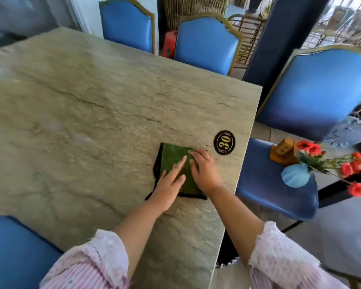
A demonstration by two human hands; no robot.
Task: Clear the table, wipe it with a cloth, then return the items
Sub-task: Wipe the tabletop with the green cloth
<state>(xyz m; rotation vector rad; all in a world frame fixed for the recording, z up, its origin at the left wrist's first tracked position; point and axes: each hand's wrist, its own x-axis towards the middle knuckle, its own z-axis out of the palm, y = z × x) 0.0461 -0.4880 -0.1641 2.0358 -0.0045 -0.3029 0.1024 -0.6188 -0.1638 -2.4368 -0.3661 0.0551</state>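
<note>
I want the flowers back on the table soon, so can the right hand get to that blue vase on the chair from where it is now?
Probably yes. The right hand lies flat on the green cloth near the table edge, and the blue vase sits on the chair just beyond that edge, with nothing between them.

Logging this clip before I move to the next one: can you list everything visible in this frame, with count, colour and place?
Table: one, grey-green stone-look top, fills the centre and left.
Cloth: one, green with black edging, folded flat near the table's right edge.
Number plaque: one, black oval with gold "30", on the table just beyond the cloth.
Chairs: five in view, blue padded, around the table.
Vase: one, light blue, on the seat of the chair at right, holding red flowers.
Wooden box: one, orange-brown, on the same seat behind the vase.
Left hand: flat on the cloth.
Right hand: flat on the cloth.
Sleeves: two, pink-and-white striped.
</note>
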